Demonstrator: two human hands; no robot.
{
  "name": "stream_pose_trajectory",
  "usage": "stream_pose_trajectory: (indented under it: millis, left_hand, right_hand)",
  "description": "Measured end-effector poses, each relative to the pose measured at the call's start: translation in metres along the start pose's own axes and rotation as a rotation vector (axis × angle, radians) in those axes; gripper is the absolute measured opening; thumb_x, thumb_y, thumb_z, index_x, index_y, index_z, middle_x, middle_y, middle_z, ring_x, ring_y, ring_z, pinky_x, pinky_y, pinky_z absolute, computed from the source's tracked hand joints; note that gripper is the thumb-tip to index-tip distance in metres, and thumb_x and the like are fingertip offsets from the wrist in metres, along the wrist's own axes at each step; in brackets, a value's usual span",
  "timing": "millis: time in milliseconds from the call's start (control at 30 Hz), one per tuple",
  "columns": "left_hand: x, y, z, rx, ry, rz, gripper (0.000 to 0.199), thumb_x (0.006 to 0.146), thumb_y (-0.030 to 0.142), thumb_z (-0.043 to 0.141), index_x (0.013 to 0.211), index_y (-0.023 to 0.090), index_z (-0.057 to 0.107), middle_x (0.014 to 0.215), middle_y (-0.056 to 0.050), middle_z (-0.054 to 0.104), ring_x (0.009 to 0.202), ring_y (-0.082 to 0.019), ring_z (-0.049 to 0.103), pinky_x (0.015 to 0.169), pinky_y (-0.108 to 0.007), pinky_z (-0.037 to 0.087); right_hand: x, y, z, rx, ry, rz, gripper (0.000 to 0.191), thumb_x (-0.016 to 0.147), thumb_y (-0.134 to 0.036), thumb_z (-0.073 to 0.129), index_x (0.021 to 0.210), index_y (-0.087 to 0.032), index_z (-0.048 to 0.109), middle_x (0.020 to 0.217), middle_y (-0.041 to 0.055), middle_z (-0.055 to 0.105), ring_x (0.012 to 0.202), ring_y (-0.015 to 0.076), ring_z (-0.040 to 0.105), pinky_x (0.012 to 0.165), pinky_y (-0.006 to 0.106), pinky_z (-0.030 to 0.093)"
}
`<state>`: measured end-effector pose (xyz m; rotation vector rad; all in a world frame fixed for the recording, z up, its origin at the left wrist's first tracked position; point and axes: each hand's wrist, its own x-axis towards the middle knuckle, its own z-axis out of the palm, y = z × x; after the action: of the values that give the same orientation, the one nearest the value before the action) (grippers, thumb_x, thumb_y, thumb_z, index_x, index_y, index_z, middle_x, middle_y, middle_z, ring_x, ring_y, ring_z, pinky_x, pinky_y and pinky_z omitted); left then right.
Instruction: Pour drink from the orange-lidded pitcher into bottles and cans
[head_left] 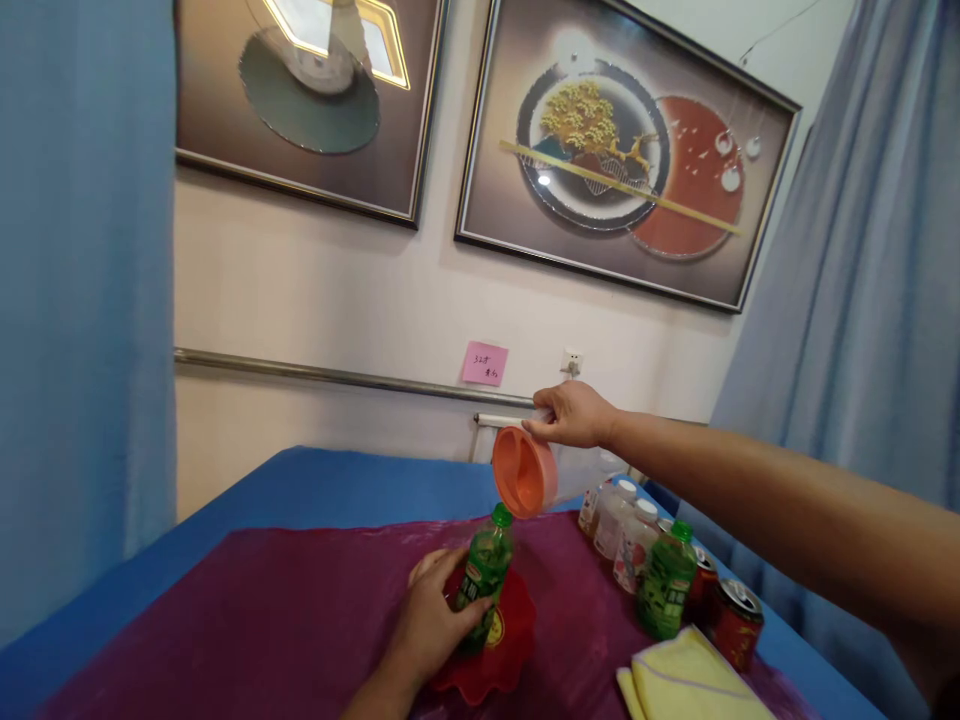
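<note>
Here, the right hand [574, 415] grips a near-level pitcher [576, 477], its orange mouth [523, 474] facing left, beside the roughly upright green bottle [490, 560], wrapped by the left hand [433, 615] over a red tray [516, 640]; purple cloth [300, 600] extends leftward.

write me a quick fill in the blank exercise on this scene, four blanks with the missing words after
1. The left hand grips a bottle whose cap is ____.
2. The right hand holds a jug with an ____ lid.
3. The folded cloth near the cans is ____.
4. The number of framed pictures hanging on the wall is ____.

Missing words: green; orange; yellow; two.
</note>
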<state>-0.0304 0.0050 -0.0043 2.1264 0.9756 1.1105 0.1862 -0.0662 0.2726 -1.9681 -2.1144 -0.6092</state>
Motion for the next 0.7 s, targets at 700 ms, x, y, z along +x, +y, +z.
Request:
stream_pose_trajectory:
  millis: [700]
  left_hand:
    - [-0.0015,-0.0047,0.0027,-0.018,0.001,-0.014,0.061,0.059,0.031,0.081,0.118,0.021,0.072,0.120,-0.011,0.069,0.118,-0.033,0.060,0.106,-0.049,0.044]
  right_hand:
    - [0.0070,-0.0046,-0.0052,-0.038,0.001,-0.088,0.034,0.083,-0.050,0.058,0.065,-0.021,0.056,0.057,-0.0014,0.053,0.054,0.0121,0.040,0.054,0.027,0.021]
